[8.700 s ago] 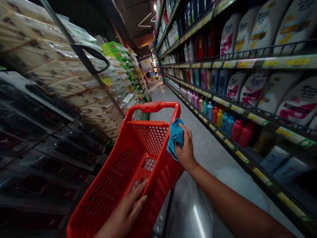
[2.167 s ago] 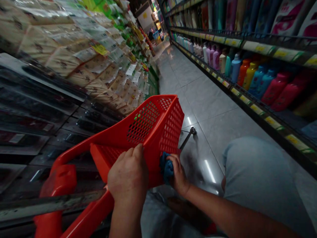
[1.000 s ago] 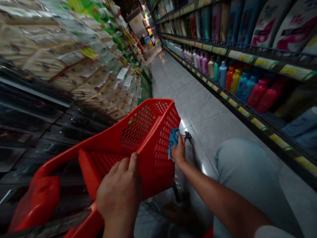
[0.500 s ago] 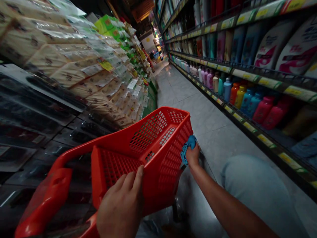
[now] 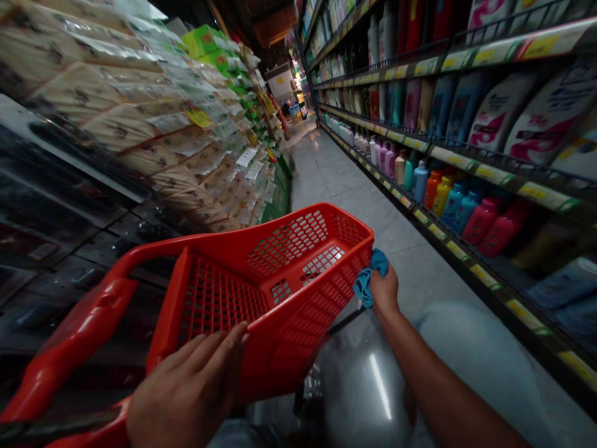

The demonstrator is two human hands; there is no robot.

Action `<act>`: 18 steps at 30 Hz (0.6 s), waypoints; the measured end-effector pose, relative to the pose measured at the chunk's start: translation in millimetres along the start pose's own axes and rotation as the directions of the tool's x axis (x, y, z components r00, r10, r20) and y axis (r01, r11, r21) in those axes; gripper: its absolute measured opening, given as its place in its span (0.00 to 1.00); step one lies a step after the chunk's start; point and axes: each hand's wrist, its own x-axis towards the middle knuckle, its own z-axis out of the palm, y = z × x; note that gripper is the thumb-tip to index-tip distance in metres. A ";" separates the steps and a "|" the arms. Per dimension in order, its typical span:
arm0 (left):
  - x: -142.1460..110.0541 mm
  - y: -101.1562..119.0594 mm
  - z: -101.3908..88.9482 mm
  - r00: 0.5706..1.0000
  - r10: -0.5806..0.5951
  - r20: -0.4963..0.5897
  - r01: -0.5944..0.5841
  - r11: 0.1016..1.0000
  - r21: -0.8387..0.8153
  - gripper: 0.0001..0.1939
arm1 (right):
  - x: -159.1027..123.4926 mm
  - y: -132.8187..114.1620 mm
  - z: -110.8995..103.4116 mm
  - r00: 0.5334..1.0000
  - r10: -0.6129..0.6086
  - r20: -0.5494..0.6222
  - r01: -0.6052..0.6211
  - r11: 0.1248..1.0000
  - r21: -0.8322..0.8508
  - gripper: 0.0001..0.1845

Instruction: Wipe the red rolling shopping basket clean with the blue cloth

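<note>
A red plastic shopping cart (image 5: 298,330) with gridded walls stands in front of me, its basket holding nothing that I can see. My left hand (image 5: 186,389) is closed over the near side rim, fingers lying across the top edge. Near the front corner, my right hand (image 5: 386,289) grips a bunched blue cloth (image 5: 366,283) against the outer side wall. Part of the cloth pokes out above the fingers and folds hang below them. The palm side of each hand is hidden.
Shelves (image 5: 494,165) of shampoo and lotion bottles line the right side. Stacked packets (image 5: 153,137) rise on the left, close to the cart handle (image 5: 79,336). A grey tiled aisle (image 5: 336,168) runs ahead. My knee (image 5: 471,361) is at the lower right.
The front of the cart has swung to the right in view. My right hand and the cloth have shifted right with it, while my left hand appears lower and further left.
</note>
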 end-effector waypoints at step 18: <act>-9.3 -5.2 1.7 0.984 -0.125 0.130 0.130 0.991 -0.031 0.09 | -89.6 -65.3 0.6 0.899 -0.439 -0.011 0.426 0.877 -0.222 0.29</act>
